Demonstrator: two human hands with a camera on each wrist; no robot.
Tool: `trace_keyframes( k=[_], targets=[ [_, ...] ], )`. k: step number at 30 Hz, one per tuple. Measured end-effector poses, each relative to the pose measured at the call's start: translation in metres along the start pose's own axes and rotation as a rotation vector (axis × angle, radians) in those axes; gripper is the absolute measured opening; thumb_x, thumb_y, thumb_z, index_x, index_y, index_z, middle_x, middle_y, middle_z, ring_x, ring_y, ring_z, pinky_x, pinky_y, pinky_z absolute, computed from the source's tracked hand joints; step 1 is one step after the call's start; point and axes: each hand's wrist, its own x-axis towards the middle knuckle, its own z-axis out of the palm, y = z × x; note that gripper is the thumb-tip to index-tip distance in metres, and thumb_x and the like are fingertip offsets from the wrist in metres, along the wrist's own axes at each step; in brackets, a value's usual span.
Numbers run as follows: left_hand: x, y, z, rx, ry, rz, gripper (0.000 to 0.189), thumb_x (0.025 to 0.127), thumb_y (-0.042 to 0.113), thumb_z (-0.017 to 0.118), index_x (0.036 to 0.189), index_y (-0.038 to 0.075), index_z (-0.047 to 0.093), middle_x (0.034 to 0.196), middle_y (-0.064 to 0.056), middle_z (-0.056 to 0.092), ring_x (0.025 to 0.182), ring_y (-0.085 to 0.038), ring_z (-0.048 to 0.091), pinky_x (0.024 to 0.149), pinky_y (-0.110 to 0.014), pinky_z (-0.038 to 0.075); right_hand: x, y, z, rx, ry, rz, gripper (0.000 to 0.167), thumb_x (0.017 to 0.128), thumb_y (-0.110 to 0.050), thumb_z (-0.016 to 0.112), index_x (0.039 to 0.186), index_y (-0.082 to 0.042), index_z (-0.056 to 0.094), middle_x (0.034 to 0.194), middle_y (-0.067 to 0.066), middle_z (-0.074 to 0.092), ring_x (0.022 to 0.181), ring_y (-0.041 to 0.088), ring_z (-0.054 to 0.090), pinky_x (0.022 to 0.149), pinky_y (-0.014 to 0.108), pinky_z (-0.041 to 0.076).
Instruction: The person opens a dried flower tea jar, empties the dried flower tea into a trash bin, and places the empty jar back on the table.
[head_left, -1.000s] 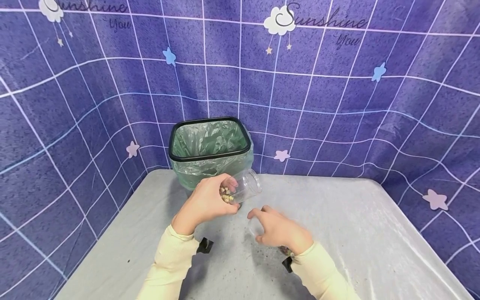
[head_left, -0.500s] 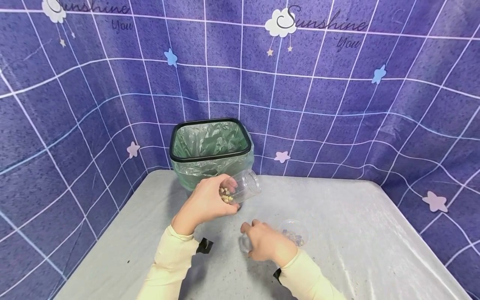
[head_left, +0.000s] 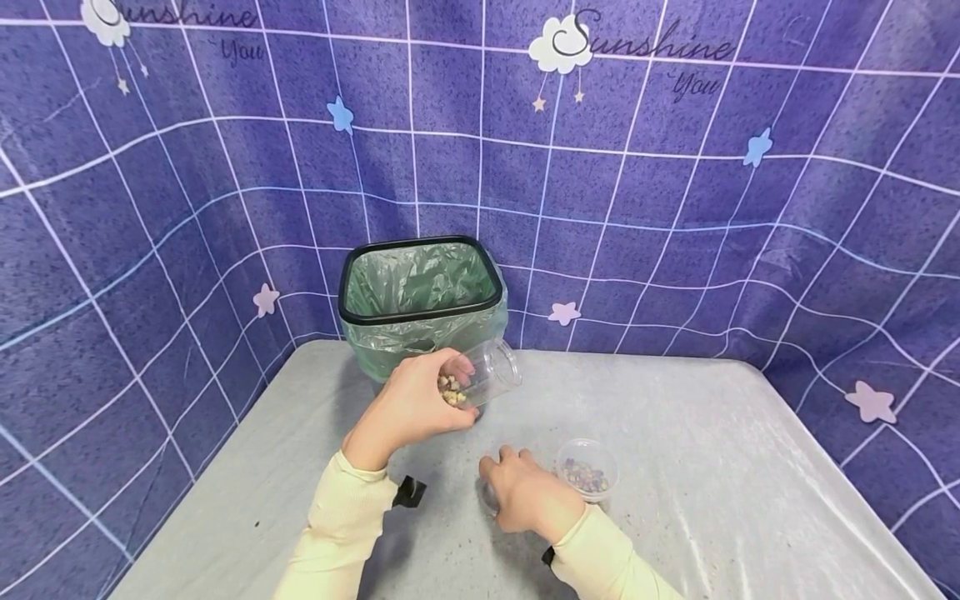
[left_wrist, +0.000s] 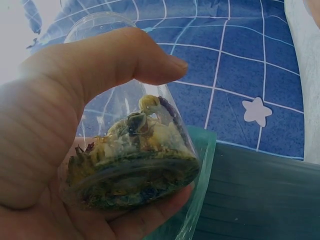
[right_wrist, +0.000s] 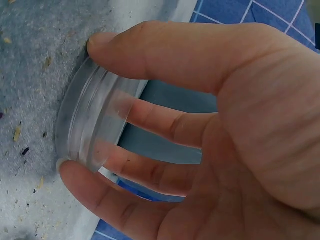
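Clear jar [head_left: 491, 375] tilted in curled left hand [head_left: 420, 400], right hand [head_left: 528, 496] gripping clear lid [right_wrist: 85, 112] by rim, farther from back edge of worktop [head_left: 712, 442].

At the back left of the counter [head_left: 712, 433], the bin [head_left: 420, 317], with a bag [head_left: 420, 279] in it, stands before the cloth [head_left: 645, 250]. In front of the bin is the 1st of 2 hands, the left hand [head_left: 416, 396], around a jar [head_left: 487, 375] with flowers [head_left: 452, 390] inside and its mouth pointing right. Nearer the front, the right hand [head_left: 525, 496] holds a lid [right_wrist: 87, 115] low at the counter, left of a tub [head_left: 592, 450] with more flowers in it, and crumbs [right_wrist: 17, 132] lie on the counter.
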Motion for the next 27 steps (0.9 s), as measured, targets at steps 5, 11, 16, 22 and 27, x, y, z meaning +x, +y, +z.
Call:
trace_keyframes(
  k=[5,11,16,22,27],
  targets=[
    [-0.0004,-0.0004,-0.0007,0.007,0.002,-0.005,0.044,0.064,0.03,0.088,0.103,0.02,0.071,0.09,0.016,0.07,0.087,-0.011,0.065,0.08,-0.035,0.052,0.0019,0.0001,0.0,0.017,-0.031,0.016,0.053,0.066,-0.018,0.092,0.113,-0.018,0.067,0.099,0.004,0.059,0.086,0.027,0.059,0.073,0.038,0.055],
    [-0.0008,-0.0004,-0.0007,0.008,0.005,-0.006,0.043,0.064,0.03,0.088,0.102,0.024,0.069,0.09,0.017,0.069,0.087,-0.011,0.065,0.08,-0.034,0.052,0.0022,0.0006,0.0006,-0.001,-0.021,-0.004,0.054,0.065,-0.02,0.094,0.112,-0.018,0.068,0.101,0.002,0.061,0.085,0.026,0.06,0.073,0.036,0.054],
    [-0.0015,0.0001,-0.0003,0.003,0.001,-0.005,0.042,0.065,0.029,0.088,0.102,0.024,0.069,0.091,0.016,0.07,0.088,-0.011,0.065,0.081,-0.035,0.052,0.0002,0.0002,0.0001,-0.012,-0.007,-0.016,0.053,0.064,-0.02,0.095,0.11,-0.018,0.069,0.1,0.002,0.062,0.083,0.027,0.06,0.072,0.036,0.054],
    [-0.0025,0.0014,-0.0016,0.002,0.01,-0.001,0.042,0.065,0.029,0.088,0.102,0.024,0.069,0.091,0.015,0.07,0.088,-0.011,0.065,0.082,-0.035,0.052,-0.0002,0.0006,-0.0012,-0.004,-0.011,-0.021,0.055,0.063,-0.02,0.095,0.111,-0.017,0.069,0.1,0.003,0.062,0.084,0.027,0.06,0.073,0.036,0.054],
    [-0.0029,0.0027,-0.0033,0.0,0.019,0.004,0.042,0.065,0.029,0.088,0.102,0.023,0.069,0.092,0.014,0.07,0.087,-0.011,0.064,0.081,-0.034,0.051,0.0015,0.0031,-0.0009,0.023,-0.034,-0.022,0.059,0.063,-0.021,0.095,0.117,-0.016,0.07,0.104,0.004,0.062,0.088,0.029,0.061,0.074,0.037,0.056]
  ],
)
